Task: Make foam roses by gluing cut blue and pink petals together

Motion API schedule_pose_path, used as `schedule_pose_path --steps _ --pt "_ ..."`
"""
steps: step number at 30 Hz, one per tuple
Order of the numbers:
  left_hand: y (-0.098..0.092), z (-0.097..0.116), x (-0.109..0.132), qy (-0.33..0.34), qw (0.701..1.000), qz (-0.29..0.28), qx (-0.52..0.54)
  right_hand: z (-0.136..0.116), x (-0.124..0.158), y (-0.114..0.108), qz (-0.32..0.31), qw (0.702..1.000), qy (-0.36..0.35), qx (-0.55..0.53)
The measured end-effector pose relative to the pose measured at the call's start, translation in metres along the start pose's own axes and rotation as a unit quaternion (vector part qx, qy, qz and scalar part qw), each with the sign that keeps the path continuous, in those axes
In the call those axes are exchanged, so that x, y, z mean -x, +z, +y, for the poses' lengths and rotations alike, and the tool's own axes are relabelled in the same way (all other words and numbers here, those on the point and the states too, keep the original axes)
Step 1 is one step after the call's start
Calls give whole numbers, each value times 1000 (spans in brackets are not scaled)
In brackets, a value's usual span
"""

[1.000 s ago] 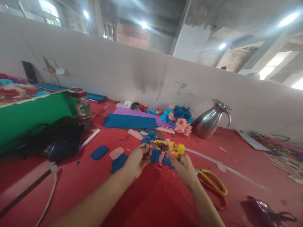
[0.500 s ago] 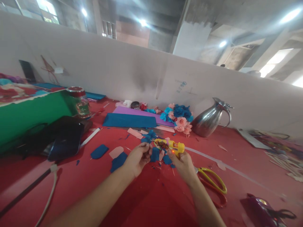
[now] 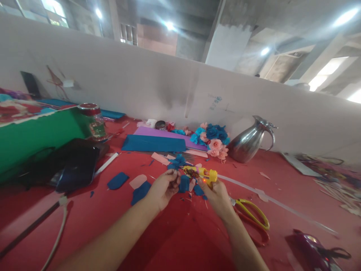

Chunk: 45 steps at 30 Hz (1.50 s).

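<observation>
Flower under the glue gun, loose petals waiting around it

The red table (image 3: 180, 244) runs out of view toward the body; between the forearms lies the largest open patch, with only tiny scraps. The purple device (image 3: 310, 244) sits at the lower right. Nearer in, the scissors (image 3: 241, 203) lie beside the right forearm, hemming it on that side.

The right hand (image 3: 216, 192) is wrapped around the yellow glue gun (image 3: 201, 172), an orange light glowing on it. A clear rod (image 3: 282, 205) trails from behind it across the right side, so swinging that way seems awkward. The left hand (image 3: 167, 186) has its fingertips pinched together, apparently on the stem of a blue flower (image 3: 177, 161), just above them; the nozzle is right by its base, though contact cannot be made out.

The flower looks partly built: several petals show. Left to use, it seems, are the blue petal (image 3: 117, 181) and pink petal (image 3: 138, 181), well left of the gun, plus more pieces beneath it.

Beyond, the blue sheet (image 3: 153, 143) looks uncut, and the bunch (image 3: 216, 144) of blue and pink flowers looks finished. The pitcher (image 3: 248, 141) stands beside it; the wall (image 3: 126, 82) closes the far edge.
</observation>
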<state>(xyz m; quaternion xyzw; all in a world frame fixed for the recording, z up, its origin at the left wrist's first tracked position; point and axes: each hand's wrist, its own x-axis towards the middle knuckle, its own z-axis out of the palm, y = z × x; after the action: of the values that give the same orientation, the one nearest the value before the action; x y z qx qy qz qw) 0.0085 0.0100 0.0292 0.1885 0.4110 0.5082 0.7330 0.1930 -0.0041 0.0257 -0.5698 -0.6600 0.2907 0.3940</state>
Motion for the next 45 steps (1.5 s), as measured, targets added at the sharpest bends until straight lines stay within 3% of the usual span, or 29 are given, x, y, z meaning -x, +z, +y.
schedule_pose_path --steps 10,22,32,45 --pt "2 0 2 -2 1000 2 -10 -13 2 1 -5 999 -18 -38" --pt "5 3 4 -8 1000 8 -22 -5 2 1 1 999 -38 -37" --pt "2 1 1 -11 1000 6 -12 -18 5 -1 11 997 -58 47" --pt "7 3 5 -26 999 21 -13 -13 5 -3 21 992 -77 94"
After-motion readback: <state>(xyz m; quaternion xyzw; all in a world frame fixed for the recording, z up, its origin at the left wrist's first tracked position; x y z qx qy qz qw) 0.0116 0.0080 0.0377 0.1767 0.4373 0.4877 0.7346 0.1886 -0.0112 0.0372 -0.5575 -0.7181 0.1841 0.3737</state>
